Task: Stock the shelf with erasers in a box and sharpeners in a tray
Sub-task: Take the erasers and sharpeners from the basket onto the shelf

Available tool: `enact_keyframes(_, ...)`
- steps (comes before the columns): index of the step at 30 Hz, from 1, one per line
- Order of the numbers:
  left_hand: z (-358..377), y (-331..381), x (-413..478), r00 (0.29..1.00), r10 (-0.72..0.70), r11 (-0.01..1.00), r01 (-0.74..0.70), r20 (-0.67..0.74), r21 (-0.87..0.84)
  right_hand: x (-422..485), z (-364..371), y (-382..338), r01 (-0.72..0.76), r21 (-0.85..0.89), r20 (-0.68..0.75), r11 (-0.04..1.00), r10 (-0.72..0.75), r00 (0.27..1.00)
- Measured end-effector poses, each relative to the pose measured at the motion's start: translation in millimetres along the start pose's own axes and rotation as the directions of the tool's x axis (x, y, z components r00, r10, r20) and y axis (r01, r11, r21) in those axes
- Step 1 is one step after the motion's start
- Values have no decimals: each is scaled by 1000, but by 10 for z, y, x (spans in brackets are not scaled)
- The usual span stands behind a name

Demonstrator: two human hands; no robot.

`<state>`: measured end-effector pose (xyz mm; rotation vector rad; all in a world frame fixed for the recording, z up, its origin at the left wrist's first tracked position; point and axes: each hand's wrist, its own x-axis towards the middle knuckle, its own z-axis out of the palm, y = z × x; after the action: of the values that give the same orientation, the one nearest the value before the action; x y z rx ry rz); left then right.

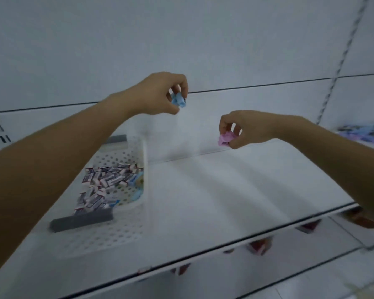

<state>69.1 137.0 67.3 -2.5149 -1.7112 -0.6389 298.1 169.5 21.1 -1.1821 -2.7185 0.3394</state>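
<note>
My left hand [158, 93] is raised over the white shelf [225, 190] and pinches a small blue sharpener [178, 100] between thumb and fingers. Lower and to the right, my right hand [244, 128] pinches a pink sharpener [225, 139]. Both hands hover above the shelf, to the right of a white perforated basket [125, 231]. The basket holds several wrapped erasers [104, 184] and a few blue sharpeners [136, 182] along its right side. My left forearm hides part of the basket.
A grey label strip [82, 221] sits on the basket's front rim. At the far right of the shelf lies a heap of blue and purple items [363, 132]. Red-brown objects [259, 247] show on the level below the shelf's front edge.
</note>
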Motion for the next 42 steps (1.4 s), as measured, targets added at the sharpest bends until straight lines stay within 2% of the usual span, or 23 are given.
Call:
enact_keyframes(9,913,1859,984,980,192,979,-187,57,-77,-1466,-368,1552,-222,-32,-19,975,221,975)
enact_keyframes(16,1898,2833,1706,939,305,943,-274,157,-190,-2216,-296,2563,-411,38,3,911,411,911)
enact_keyframes(21,2421,3148,2256,911,358,925,-316,202,-212,-2464,-330,3146,-468,68,-16,881,470,883)
enact_keyframes(25,2683,3320,2795,912,363,917,-314,190,-246,-2585,-522,3623,-517,41,-71,855,519,852)
enact_keyframes(31,3075,3523,3547,913,371,893,-302,169,-333,-2545,-677,4353,-562,97,-153,821,570,807)
enact_keyframes(38,3714,3720,3926,895,349,869,-198,278,-455,-2319,-610,5154,-505,95,-209,858,513,833)
enact_keyframes(42,3903,3780,3975,900,312,869,-140,304,-475,-2117,-640,5570,-415,177,-295,893,450,843)
